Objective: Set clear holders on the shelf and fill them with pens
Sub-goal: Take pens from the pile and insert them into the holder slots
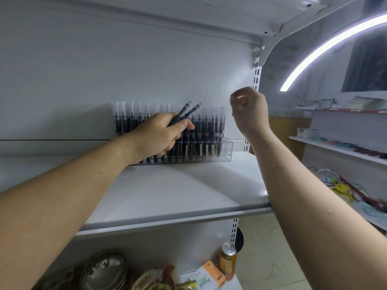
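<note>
A clear plastic holder (227, 149), box-shaped with hard square corners, stands at the back of a smooth white metal shelf (188, 195), against the flat back panel (125, 70). It is packed with upright dark pens (209, 126) under clear caps; the small cells at its right end show no pens.

The left hand (161, 135) is in front of the holder's left half, its fingers and thumb gripping two slim black pens (184, 113) that slant up and to the right. The right hand (249, 109) is raised above the holder's right end, apart from it, fingers curled toward the palm with nothing seen in them.

A broad bare stretch of shelf lies between the holder and the rounded front lip. A slotted metal post (256, 80) bounds the right side. Below stands an orange can (228, 260).
</note>
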Tool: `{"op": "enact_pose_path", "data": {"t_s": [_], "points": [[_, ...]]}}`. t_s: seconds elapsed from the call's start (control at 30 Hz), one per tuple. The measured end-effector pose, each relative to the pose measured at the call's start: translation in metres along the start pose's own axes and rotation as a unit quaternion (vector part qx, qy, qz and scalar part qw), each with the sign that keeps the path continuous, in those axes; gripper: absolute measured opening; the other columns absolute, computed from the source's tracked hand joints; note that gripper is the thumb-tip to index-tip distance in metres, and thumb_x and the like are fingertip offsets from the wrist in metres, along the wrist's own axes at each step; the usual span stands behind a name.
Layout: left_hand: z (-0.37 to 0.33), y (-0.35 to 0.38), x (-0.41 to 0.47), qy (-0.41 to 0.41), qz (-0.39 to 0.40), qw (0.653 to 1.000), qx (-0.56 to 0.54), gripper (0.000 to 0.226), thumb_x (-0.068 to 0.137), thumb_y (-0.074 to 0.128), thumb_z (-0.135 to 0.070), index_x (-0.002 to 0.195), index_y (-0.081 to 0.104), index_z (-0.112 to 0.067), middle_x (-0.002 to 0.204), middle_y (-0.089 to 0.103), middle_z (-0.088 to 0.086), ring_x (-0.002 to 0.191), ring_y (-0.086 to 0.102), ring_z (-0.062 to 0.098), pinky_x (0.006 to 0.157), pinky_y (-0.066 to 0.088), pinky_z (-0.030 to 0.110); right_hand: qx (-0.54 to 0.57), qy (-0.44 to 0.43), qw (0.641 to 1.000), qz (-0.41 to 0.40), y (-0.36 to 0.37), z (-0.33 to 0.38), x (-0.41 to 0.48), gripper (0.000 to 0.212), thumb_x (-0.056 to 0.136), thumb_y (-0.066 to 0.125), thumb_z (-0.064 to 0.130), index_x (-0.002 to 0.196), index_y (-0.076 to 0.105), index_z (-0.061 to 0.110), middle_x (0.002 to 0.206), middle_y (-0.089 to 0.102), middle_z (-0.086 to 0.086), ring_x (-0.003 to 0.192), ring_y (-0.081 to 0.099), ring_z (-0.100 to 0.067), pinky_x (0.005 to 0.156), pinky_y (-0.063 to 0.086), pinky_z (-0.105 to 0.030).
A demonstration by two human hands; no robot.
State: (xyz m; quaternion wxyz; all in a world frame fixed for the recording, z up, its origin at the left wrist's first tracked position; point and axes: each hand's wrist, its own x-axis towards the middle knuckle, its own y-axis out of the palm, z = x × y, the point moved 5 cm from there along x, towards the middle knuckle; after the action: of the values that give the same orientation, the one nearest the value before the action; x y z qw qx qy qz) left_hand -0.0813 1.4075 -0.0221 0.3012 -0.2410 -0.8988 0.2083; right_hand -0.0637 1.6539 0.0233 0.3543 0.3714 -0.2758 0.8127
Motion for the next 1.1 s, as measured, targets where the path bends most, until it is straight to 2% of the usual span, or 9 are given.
{"op": "enact_pose_path", "data": {"t_s": [0.07, 0.13, 0.27, 0.37, 0.6, 0.77, 0.9, 1.0, 1.1], "points": [[0.000, 0.000, 0.000, -0.002, 0.000, 1.000, 0.003, 0.026, 0.113, 0.043, -0.028, 0.121, 0.064, -0.016, 0.070, 0.037, -0.007, 0.055, 0.031, 0.010, 0.047, 0.028, 0.027, 0.138, 0.030, 0.989, 0.046, 0.006, 0.005, -0.002, 0.009, 0.100, 0.062, 0.013, 0.100, 0.071, 0.011, 0.079, 0.073, -0.006, 0.058, 0.067, -0.023, 0.055, 0.050, -0.032], [0.000, 0.001, 0.000, -0.003, -0.001, 1.000, 0.009, 0.026, 0.113, 0.042, -0.028, 0.122, 0.064, -0.017, 0.073, 0.037, -0.006, 0.055, 0.034, 0.009, 0.047, 0.029, 0.026, 0.272, 0.082, 0.947, 0.147, 0.017, 0.012, -0.009, 0.014, 0.103, 0.062, 0.012, 0.108, 0.070, 0.001, 0.080, 0.071, -0.012, 0.054, 0.063, -0.027, 0.048, 0.046, -0.033], [0.000, 0.001, 0.001, -0.002, -0.009, 1.000, 0.021, 0.027, 0.113, 0.042, -0.030, 0.124, 0.064, -0.019, 0.080, 0.039, -0.003, 0.055, 0.040, 0.002, 0.050, 0.035, 0.023, 0.340, 0.114, 0.873, 0.332, 0.035, 0.023, -0.026, 0.031, 0.101, 0.067, 0.018, 0.122, 0.062, -0.003, 0.100, 0.070, -0.018, 0.073, 0.068, -0.031, 0.060, 0.055, -0.032], [-0.003, 0.001, 0.001, 0.002, -0.008, 1.000, 0.021, 0.027, 0.113, 0.042, -0.031, 0.124, 0.064, -0.020, 0.084, 0.039, 0.000, 0.057, 0.040, 0.004, 0.050, 0.035, 0.023, 0.337, 0.096, 0.861, 0.368, 0.037, 0.025, -0.030, 0.037, 0.089, 0.076, 0.021, 0.115, 0.065, -0.003, 0.103, 0.072, -0.018, 0.083, 0.071, -0.030, 0.072, 0.058, -0.033], [-0.004, 0.004, -0.001, 0.003, 0.008, 1.000, 0.012, 0.024, 0.113, 0.043, -0.026, 0.121, 0.063, -0.017, 0.082, 0.050, 0.002, 0.060, 0.045, 0.013, 0.050, 0.035, 0.026, 0.351, 0.091, 0.876, 0.320, 0.032, 0.022, -0.024, 0.018, 0.100, 0.066, 0.010, 0.111, 0.067, -0.004, 0.102, 0.074, -0.019, 0.090, 0.073, -0.032, 0.072, 0.056, -0.031], [-0.002, -0.002, 0.001, 0.017, -0.018, 0.998, 0.052, 0.024, 0.113, 0.044, -0.024, 0.115, 0.067, -0.017, 0.079, 0.054, 0.006, 0.052, 0.047, 0.006, 0.049, 0.041, 0.019, 0.387, 0.100, 0.907, 0.134, 0.011, 0.015, -0.006, 0.009, 0.102, 0.060, 0.005, 0.101, 0.065, -0.002, 0.084, 0.072, -0.012, 0.071, 0.069, -0.024, 0.059, 0.051, -0.028], [0.001, -0.005, 0.003, 0.032, -0.033, 0.992, 0.114, 0.021, 0.111, 0.047, -0.029, 0.108, 0.068, -0.025, 0.072, 0.048, -0.001, 0.052, 0.044, 0.005, 0.058, 0.040, 0.027, 0.121, 0.018, 0.992, -0.011, -0.004, -0.001, 0.005, 0.008, 0.103, 0.061, 0.020, 0.105, 0.067, 0.014, 0.083, 0.074, -0.002, 0.071, 0.072, -0.015, 0.066, 0.058, -0.035], [0.000, -0.007, 0.003, 0.040, -0.051, 0.990, 0.128, 0.024, 0.109, 0.050, -0.036, 0.109, 0.065, -0.018, 0.076, 0.051, 0.001, 0.049, 0.045, 0.000, 0.053, 0.038, 0.019, 0.003, -0.004, 1.000, -0.015, -0.001, -0.009, 0.007, 0.012, 0.104, 0.060, 0.028, 0.111, 0.066, 0.020, 0.091, 0.075, -0.002, 0.080, 0.073, -0.017, 0.080, 0.058, -0.035], [-0.001, -0.006, 0.003, 0.043, -0.047, 0.992, 0.107, 0.031, 0.109, 0.047, -0.042, 0.107, 0.064, -0.016, 0.074, 0.046, 0.000, 0.048, 0.040, 0.001, 0.053, 0.035, 0.025, -0.008, -0.001, 1.000, 0.008, 0.004, -0.012, 0.008, 0.006, 0.104, 0.060, 0.027, 0.108, 0.062, 0.024, 0.091, 0.075, 0.001, 0.082, 0.073, -0.017, 0.076, 0.054, -0.031]]}}
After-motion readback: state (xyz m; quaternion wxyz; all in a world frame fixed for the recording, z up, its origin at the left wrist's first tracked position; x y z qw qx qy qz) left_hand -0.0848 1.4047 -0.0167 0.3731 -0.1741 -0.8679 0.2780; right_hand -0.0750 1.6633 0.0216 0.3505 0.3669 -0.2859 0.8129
